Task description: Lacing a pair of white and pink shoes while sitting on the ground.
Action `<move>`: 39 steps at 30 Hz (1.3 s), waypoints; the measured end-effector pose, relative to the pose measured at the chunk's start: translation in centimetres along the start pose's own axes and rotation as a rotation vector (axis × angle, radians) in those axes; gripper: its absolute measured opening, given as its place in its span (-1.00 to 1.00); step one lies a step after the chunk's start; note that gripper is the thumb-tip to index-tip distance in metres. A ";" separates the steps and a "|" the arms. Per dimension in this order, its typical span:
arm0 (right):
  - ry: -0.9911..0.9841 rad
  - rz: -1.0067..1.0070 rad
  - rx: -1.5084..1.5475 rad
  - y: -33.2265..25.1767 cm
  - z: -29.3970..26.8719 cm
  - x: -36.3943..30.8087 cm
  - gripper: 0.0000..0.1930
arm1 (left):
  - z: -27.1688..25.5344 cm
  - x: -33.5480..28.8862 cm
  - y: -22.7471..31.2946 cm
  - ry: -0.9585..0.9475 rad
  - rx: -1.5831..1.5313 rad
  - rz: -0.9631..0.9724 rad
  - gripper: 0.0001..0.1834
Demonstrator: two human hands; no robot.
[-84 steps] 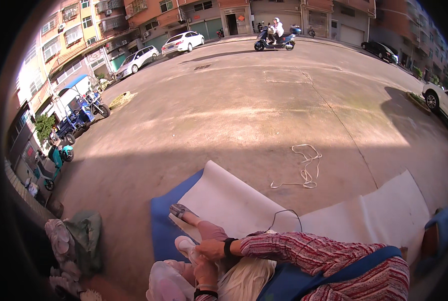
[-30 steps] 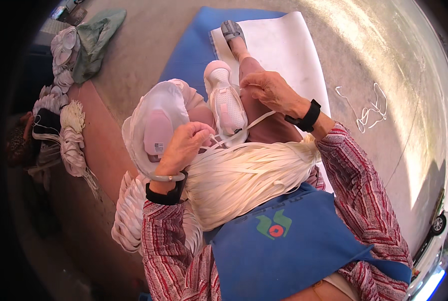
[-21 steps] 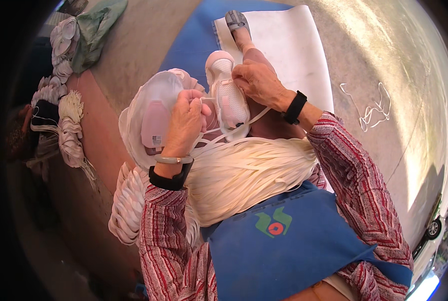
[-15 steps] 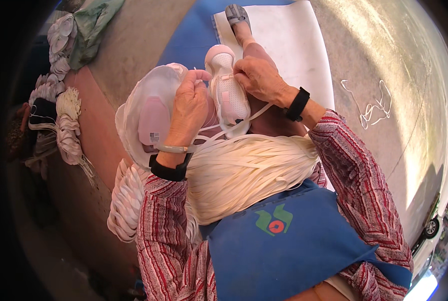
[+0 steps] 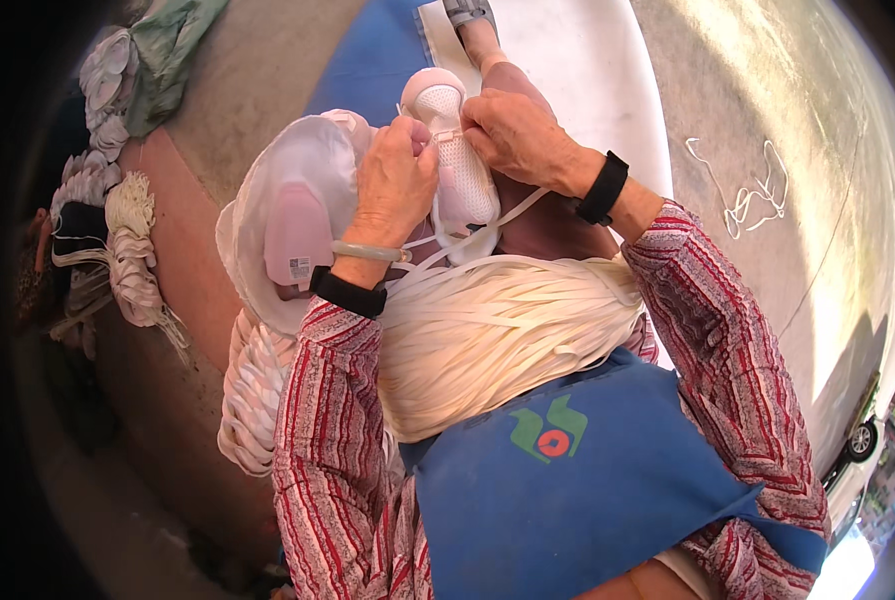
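Observation:
A white mesh shoe upper (image 5: 464, 190) with a pink toe lies across my lap, its toe pointing away from me. On its left edge my left hand (image 5: 395, 180) is closed in a pinch on a white shoelace; a short lace end pokes up beside the toe. My right hand (image 5: 527, 140) is also closed, thumb and fingers pressed together at the upper's right edge. From under it a flat white shoelace (image 5: 523, 206) trails down toward my lap. The fingertips hide exactly how each lace is gripped. A thick bundle of cream shoelaces (image 5: 507, 330) rests over my blue apron (image 5: 607, 490).
Nested white shoe uppers (image 5: 312, 165) with a pink sole piece (image 5: 299, 235) stand left of my hands. Tied bundles of uppers (image 5: 132, 270) lie farther left, near a green cloth (image 5: 172, 60). One loose lace (image 5: 757, 195) lies on the floor at right.
My left hand has shifted right and slightly away from me, closer to the upper and my right hand. My right hand stays at the upper's right edge.

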State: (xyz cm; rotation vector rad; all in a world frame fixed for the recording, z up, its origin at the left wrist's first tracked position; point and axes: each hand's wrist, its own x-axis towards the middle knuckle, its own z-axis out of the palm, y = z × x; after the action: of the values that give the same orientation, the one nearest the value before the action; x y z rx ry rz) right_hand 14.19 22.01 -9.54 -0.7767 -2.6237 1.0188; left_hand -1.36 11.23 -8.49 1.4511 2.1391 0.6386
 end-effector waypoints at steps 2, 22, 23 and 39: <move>0.003 -0.008 -0.008 0.2 0.1 0.0 -0.85 | 0.0 0.1 0.2 -0.011 -0.010 -0.010 -0.78; -0.098 0.109 0.310 -0.7 -2.4 -1.3 -0.82 | -1.4 -0.2 2.0 -0.153 -0.147 -0.082 -0.79; -0.091 0.111 0.313 -0.8 -2.3 -1.3 -0.82 | -1.6 -0.3 2.2 -0.175 -0.141 -0.099 -0.78; 0.112 -0.093 0.054 -0.8 -1.1 -2.0 -0.85 | -1.3 -0.5 1.9 -0.075 -0.091 0.012 -0.78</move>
State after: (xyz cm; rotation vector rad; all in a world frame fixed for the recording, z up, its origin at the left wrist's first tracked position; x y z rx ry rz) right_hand 15.94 21.07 -8.19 -0.6722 -2.5016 0.9871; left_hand -0.63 11.29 -6.29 1.4180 2.0186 0.6669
